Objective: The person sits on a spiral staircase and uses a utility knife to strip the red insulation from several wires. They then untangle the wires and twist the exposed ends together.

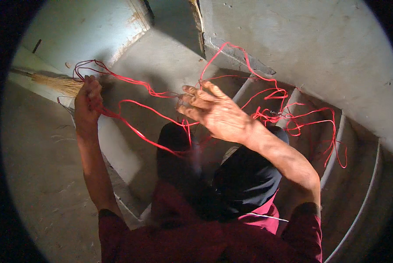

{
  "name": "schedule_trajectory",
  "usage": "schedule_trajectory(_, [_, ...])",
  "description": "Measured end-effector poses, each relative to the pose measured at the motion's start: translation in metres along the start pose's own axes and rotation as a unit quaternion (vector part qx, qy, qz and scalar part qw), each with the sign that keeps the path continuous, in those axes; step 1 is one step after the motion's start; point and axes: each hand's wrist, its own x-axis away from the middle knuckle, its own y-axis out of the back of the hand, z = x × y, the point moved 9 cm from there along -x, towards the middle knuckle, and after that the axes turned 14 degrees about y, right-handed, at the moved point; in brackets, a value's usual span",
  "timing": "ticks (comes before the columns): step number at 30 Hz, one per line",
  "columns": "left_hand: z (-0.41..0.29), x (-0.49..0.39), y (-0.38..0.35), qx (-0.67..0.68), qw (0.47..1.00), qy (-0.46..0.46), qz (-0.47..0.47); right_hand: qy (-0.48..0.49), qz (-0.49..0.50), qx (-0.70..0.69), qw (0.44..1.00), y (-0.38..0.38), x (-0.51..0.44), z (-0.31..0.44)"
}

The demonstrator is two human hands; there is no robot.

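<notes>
Thin red wire (140,131) stretches in loose loops between my two hands. My left hand (89,102), at the left, is closed around a bundle of its strands, with one loop standing up above the fist. My right hand (212,113) is seen from the back with its fingers somewhat spread; strands run to its fingertips, and the thumb and palm side are hidden. From there a long loop rises and falls to a tangle of the same red wire (270,115) by my right knee (252,174). Loose ends trail off to the right over the steps.
Concrete stair steps (336,144) curve down the right side beside a plastered wall (301,42). The straw broom (56,83) lies behind my left hand. A pale panel (84,29) stands at the upper left, and a concrete ledge (114,151) runs below my left hand.
</notes>
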Motion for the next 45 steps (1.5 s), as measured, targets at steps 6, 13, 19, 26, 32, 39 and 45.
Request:
schedule_trajectory(6, [-0.043, 0.005, 0.078, -0.115, 0.976, -0.085, -0.164, -0.046, 0.083, 0.007, 0.995, -0.035, 0.073, -0.035])
schedule_trajectory(13, [0.025, -0.027, 0.097, 0.149, 0.988, -0.028, -0.015, -0.212, 0.215, -0.164, 0.939, -0.065, 0.175, -0.057])
schedule_trajectory(19, [-0.012, -0.018, 0.019, 0.082, 0.989, -0.120, 0.010, -0.316, 0.141, -0.310, 0.885, -0.092, 0.129, -0.063])
schedule_trajectory(26, [-0.025, -0.013, 0.008, 0.073, 0.987, -0.127, 0.062, -0.134, 0.177, -0.374, 0.900, -0.148, 0.073, -0.016])
schedule_trajectory(32, [-0.038, -0.022, 0.075, -0.160, 0.963, -0.162, -0.143, -0.439, -0.022, -0.698, 0.565, -0.118, 0.121, -0.053])
schedule_trajectory(39, [0.018, -0.037, 0.131, 0.126, 0.971, -0.075, -0.190, -0.556, -0.018, -0.278, 0.783, -0.034, 0.176, -0.121])
schedule_trajectory(45, [0.042, -0.049, 0.130, 0.155, 0.976, -0.057, -0.143, -0.659, -0.375, -0.298, 0.581, -0.004, 0.263, -0.135])
